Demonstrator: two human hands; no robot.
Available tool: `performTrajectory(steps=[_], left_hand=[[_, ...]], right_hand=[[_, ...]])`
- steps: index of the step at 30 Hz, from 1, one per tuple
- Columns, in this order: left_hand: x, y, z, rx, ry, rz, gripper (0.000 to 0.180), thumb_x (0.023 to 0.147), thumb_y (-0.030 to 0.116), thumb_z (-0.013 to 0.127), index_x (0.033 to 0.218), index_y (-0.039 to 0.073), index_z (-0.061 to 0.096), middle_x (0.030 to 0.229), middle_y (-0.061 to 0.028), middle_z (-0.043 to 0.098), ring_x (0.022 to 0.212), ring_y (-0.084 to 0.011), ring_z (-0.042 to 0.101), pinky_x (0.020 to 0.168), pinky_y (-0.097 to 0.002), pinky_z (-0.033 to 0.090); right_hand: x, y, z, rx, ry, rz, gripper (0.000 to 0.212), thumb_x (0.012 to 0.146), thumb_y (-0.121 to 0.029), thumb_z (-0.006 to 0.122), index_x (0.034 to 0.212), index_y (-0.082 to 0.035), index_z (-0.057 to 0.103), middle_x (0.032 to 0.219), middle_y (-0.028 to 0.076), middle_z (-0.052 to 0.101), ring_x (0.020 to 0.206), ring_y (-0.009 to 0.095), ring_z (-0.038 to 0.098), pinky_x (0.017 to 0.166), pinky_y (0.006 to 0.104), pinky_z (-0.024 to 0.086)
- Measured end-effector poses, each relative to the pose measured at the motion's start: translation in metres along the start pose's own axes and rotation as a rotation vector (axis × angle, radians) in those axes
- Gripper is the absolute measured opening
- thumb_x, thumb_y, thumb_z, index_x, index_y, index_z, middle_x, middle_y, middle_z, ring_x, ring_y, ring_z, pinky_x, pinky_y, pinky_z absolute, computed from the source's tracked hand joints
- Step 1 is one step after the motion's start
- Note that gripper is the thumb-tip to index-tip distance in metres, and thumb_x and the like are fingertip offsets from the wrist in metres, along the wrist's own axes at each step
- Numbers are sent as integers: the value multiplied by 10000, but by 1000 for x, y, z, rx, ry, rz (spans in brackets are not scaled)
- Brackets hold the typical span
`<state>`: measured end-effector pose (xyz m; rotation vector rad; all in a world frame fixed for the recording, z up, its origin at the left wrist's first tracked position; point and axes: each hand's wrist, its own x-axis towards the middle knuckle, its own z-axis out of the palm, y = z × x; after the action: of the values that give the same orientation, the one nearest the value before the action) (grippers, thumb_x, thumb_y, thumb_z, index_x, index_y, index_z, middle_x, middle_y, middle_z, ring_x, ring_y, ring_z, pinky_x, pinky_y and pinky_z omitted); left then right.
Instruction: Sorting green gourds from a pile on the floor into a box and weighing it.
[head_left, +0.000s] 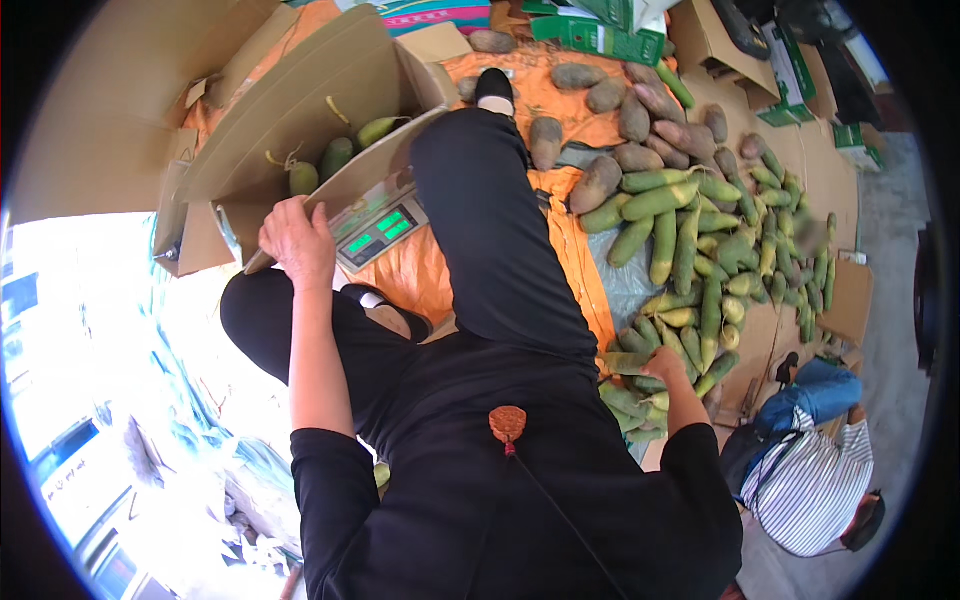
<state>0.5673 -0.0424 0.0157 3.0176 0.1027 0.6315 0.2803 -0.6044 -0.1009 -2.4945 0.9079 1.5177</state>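
Observation:
My left hand (300, 238) is closed over the near edge of a tall cardboard box (375, 165). Inside that box lie a few green radishes (337, 157), some with thin pale stems. Against the box's near wall sits a weighing scale (384, 233) with lit green displays. On my right side, my right hand (668, 368) is closed around a green radish (625, 363) at the near end of a large heap of green radishes (687, 250). Part of that radish is covered by my fingers.
Beyond the heap lie several brownish-purple tubers (632, 118) on an orange sheet (530, 75). Green-and-white cartons (600, 38) stand at the far side. A person in a striped shirt (812, 485) is at the lower right. My bent legs (490, 220) lie between box and heap.

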Motion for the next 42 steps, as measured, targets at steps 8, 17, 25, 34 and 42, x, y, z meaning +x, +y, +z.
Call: performTrajectory(steps=[8, 17, 25, 34, 42], left_hand=[[0, -1, -6, -49, 2, -17, 241, 788, 230, 654, 970, 90, 580, 954, -79, 559, 991, -278, 511, 916, -443, 338], [-1, -3, -5, -107, 31, -16, 248, 756, 209, 685, 956, 103, 585, 955, -55, 562, 998, -250, 508, 938, -435, 319], [-1, -3, -6, -53, 2, -1, 247, 784, 240, 656, 977, 102, 587, 959, -65, 567, 979, -266, 514, 907, -427, 340], [-2, -5, 3, 24, 9, 25, 245, 785, 273, 654, 975, 125, 606, 961, -45, 575, 988, -247, 524, 899, -426, 344], [-1, -6, 10, 106, 48, 89, 285, 810, 295, 639, 1009, 94, 600, 960, -75, 605, 941, -298, 555, 820, -461, 395]], right_hand=[[-51, -76, -186, 467, 381, -374, 419, 687, -218, 747, 1023, 18, 662, 901, 144, 682, 851, 251, 648, 794, 334, 488], [-163, -232, -343, 769, 467, -1084, 440, 762, -165, 708, 1150, 12, 596, 1011, 56, 609, 891, 138, 559, 816, 282, 441], [-181, -393, -358, 312, 445, -1487, 443, 820, -202, 670, 1211, -24, 563, 1027, 75, 624, 869, 151, 584, 780, 294, 477], [-53, -282, -285, 294, 634, -999, 410, 777, -252, 677, 1141, -75, 612, 981, 160, 657, 948, 317, 622, 825, 400, 489], [29, -57, -112, 41, 365, -377, 407, 730, -161, 700, 1120, -81, 615, 1076, 167, 631, 1018, 335, 591, 854, 402, 478]])
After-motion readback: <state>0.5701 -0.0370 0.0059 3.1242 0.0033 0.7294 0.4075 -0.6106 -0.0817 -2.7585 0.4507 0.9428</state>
